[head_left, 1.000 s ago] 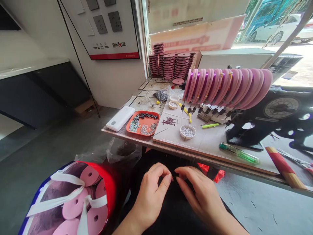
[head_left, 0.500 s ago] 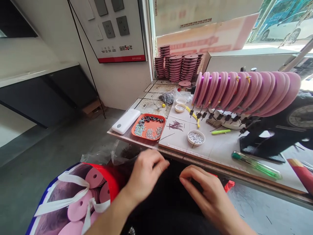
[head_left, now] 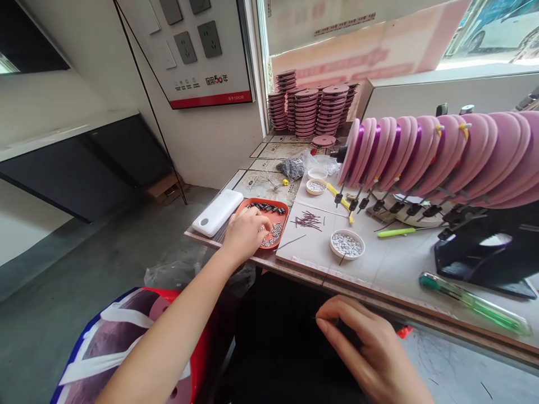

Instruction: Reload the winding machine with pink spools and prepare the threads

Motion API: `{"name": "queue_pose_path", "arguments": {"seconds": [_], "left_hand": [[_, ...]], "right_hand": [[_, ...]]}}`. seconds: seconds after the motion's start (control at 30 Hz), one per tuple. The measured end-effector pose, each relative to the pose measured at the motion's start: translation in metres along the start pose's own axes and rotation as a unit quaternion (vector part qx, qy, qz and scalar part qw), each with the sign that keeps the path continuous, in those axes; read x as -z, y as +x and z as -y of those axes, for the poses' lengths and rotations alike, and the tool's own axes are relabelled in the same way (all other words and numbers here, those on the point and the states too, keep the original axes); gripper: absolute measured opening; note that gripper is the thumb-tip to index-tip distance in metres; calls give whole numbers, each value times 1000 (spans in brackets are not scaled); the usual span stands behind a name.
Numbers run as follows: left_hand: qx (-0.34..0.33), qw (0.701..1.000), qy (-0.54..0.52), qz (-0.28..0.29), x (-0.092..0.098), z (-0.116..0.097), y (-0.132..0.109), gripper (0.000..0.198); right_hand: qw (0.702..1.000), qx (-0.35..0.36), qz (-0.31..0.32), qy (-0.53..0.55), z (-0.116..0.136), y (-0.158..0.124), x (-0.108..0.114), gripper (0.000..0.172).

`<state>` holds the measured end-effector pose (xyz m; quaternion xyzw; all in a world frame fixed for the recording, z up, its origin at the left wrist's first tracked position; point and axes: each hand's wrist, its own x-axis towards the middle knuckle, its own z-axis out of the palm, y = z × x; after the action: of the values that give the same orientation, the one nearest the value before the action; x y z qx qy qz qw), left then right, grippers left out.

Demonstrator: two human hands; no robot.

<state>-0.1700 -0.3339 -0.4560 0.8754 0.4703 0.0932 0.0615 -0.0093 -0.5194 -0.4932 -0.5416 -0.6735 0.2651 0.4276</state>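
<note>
My left hand [head_left: 247, 234] reaches over the orange tray [head_left: 281, 242], its fingers curled downward at the small silver beads [head_left: 274, 233]. Whatever lies between its fingertips is hidden. Black swivel-like pieces [head_left: 269, 207] rest along the tray's far side. Below the table edge, over the dark lap, my right hand [head_left: 362, 336] keeps thumb and forefinger pinched together. A tiny tip of something shows at that pinch, too small to name.
A white box-shaped device [head_left: 218, 213] lies left of the tray. On the board [head_left: 303, 247] are dark red thin pieces [head_left: 309, 220], a bowl of white beads [head_left: 347, 244] and a green-handled tool [head_left: 475, 304]. Pink spools [head_left: 404, 151] line a rod at right. A bag [head_left: 126, 331] stands low left.
My left hand has moved forward from above the lap to the orange tray. My right hand stays pinched in nearly the same place. The view has shifted slightly.
</note>
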Motion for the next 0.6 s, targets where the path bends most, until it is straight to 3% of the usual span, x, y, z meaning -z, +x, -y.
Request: {"name": "queue_pose_path", "arguments": {"seconds": [0.27, 0.33, 0.4, 0.43, 0.5, 0.6], "left_hand": [[-3, 999, -37, 13, 8, -2, 10, 13], [6, 998, -63, -7, 14, -7, 0, 12], [18, 987, -158, -33, 18, -17, -19, 10], [26, 958, -281, -48, 18, -24, -31, 8], [68, 869, -488, -35, 11, -42, -59, 10], [155, 778, -608, -35, -8, -68, -93, 11]], "right_hand": [[1000, 1, -14, -1, 0, 0, -2, 14], [999, -5, -40, 5, 1, 0, -1, 13], [997, -7, -75, 14, 3, 1, -1, 12], [996, -5, -90, 17, 3, 2, -2, 11], [994, 0, -107, 19, 5, 3, -2, 11], [994, 12, -111, 4, 6, 4, -5, 11]]}}
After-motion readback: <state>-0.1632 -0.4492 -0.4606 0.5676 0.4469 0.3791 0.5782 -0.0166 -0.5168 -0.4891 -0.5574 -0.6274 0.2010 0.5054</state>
